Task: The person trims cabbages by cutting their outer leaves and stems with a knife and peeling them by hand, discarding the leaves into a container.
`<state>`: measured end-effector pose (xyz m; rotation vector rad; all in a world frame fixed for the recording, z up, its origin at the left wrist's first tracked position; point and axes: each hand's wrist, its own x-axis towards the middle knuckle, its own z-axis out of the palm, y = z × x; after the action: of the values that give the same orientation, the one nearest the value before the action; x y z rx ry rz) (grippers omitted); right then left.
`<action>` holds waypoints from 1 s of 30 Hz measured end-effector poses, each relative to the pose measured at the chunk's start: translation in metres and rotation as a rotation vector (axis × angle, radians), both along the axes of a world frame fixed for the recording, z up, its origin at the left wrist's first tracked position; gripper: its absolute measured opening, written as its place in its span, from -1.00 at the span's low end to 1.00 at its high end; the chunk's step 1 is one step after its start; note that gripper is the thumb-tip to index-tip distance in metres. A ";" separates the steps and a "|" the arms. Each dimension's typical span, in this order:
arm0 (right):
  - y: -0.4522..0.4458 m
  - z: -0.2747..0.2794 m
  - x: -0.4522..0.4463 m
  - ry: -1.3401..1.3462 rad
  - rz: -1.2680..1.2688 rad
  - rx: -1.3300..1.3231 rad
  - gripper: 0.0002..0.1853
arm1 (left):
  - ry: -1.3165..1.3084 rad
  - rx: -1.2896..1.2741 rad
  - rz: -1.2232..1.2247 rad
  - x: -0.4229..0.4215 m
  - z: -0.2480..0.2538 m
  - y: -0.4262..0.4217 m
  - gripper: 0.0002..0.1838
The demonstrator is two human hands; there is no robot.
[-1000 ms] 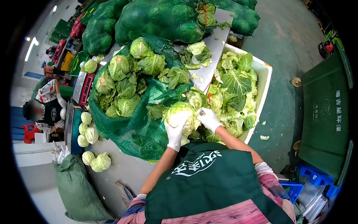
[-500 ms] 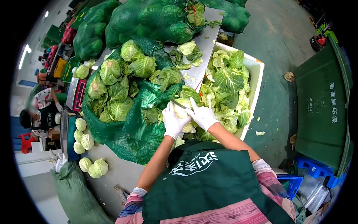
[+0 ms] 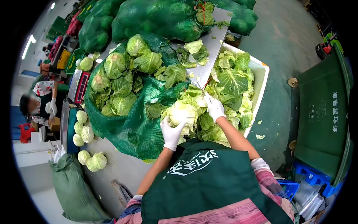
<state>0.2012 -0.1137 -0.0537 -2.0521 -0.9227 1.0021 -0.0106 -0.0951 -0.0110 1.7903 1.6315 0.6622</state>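
Note:
My left hand (image 3: 172, 133), in a white glove, is wrapped round the lower left side of a pale green cabbage (image 3: 182, 114). To the right of it, my right hand (image 3: 214, 106), also gloved, grips a knife (image 3: 201, 87) whose thin blade points up and left. Loose outer leaves lie between the cabbage and my right hand. An open green mesh bag (image 3: 138, 134) full of untrimmed cabbages spreads out to the left. Beneath and beyond my right hand stands a white foam box (image 3: 260, 84) heaped with cut leaves (image 3: 232, 83).
Full mesh bags (image 3: 156, 18) lie at the back of the metal table (image 3: 212, 48). Trimmed cabbages (image 3: 96, 161) sit at the left, near a red-framed scale (image 3: 82, 87). A co-worker (image 3: 44, 102) stands far left. A large green bin (image 3: 322, 112) is at the right.
The knife has come away from the cabbage as my right hand moved right and up. The cabbage now shows its pale round side, with my left hand still on it.

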 end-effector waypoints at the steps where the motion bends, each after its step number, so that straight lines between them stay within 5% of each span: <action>1: -0.003 0.001 -0.004 -0.073 0.034 -0.003 -0.37 | 0.059 0.057 0.003 0.008 -0.001 0.000 0.09; 5: -0.007 0.052 -0.015 -0.267 0.157 0.145 -0.27 | 0.113 -0.029 -0.035 0.027 0.011 0.019 0.12; 8: -0.002 0.074 -0.016 -0.324 0.423 0.267 -0.28 | 0.339 0.042 -0.311 0.035 0.023 0.035 0.02; 13: 0.015 0.067 -0.017 -0.508 0.652 0.145 -0.30 | 0.301 0.111 -0.321 0.039 0.020 0.039 -0.19; 14: 0.018 0.069 -0.015 -0.533 0.708 0.030 -0.30 | 0.234 0.124 -0.347 0.037 0.018 0.041 -0.09; 19: 0.032 0.019 -0.002 -0.386 0.553 0.387 -0.47 | 0.177 0.162 -0.335 0.029 0.016 0.038 0.07; 21: 0.040 0.014 0.012 -0.114 0.155 0.156 -0.53 | 0.108 0.134 -0.360 0.019 0.016 0.034 0.14; 23: 0.033 0.003 0.035 -0.145 0.146 -0.058 -0.54 | 0.147 0.166 -0.395 -0.002 0.017 0.036 0.12; 25: 0.030 -0.012 0.034 -0.221 0.126 -0.020 -0.54 | -0.261 -0.179 -0.325 -0.021 0.006 0.040 0.13; 27: 0.022 -0.017 0.026 -0.101 0.056 -0.080 -0.51 | -0.342 -0.156 -0.347 -0.028 0.003 0.037 0.14; 28: 0.019 -0.017 0.019 0.099 0.043 -0.002 -0.31 | -0.299 -0.137 -0.337 -0.030 0.001 0.037 0.14; 29: 0.016 0.026 -0.005 -0.090 0.055 -0.070 -0.03 | -0.257 -0.123 -0.328 -0.033 -0.002 0.035 0.14; 30: 0.020 0.030 -0.001 0.042 0.070 -0.112 0.14 | -0.238 -0.116 -0.343 -0.032 -0.002 0.036 0.15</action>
<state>0.2003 -0.0938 -0.0235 -2.0941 -0.9414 1.1535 -0.0431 -0.0588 -0.0125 1.7729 1.1480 0.5833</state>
